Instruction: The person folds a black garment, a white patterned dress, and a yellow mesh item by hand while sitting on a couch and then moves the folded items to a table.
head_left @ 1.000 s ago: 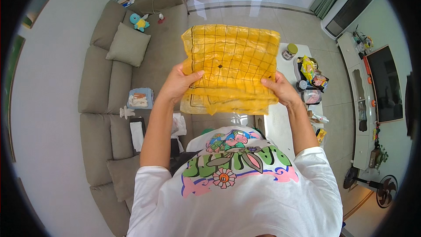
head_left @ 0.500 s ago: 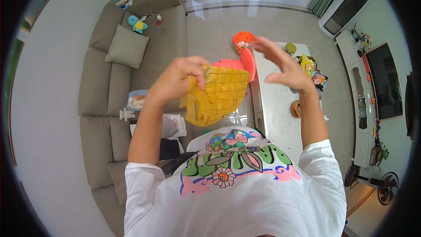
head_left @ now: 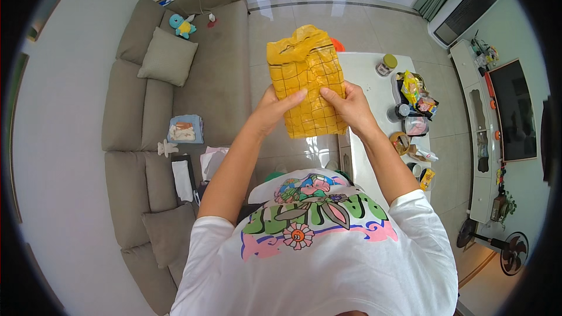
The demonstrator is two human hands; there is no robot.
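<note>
A crinkled yellow plastic bag (head_left: 309, 70) with dark grid lines is held up in front of me, long side away from me. My left hand (head_left: 273, 109) grips its left side, thumb flat on the face and fingers hidden behind. On the opposite side my right hand (head_left: 353, 107) holds it the same way, its thumb pointing inward. The far end of the bag is crumpled. What it may contain cannot be seen.
The white table (head_left: 366, 73) to the right bears a jar with a yellow-green lid (head_left: 386, 65), a dark-lidded container (head_left: 399, 112) and several snack packs (head_left: 414, 90). A grey sofa (head_left: 213, 58) lines the left, with folded cloths (head_left: 186, 130) on it. An orange rim (head_left: 337, 44) peeks out behind the bag.
My right hand, spread in the air before, has come to the bag and grips it. The bag has moved away from me and turned upright; it covers most of the orange basket.
</note>
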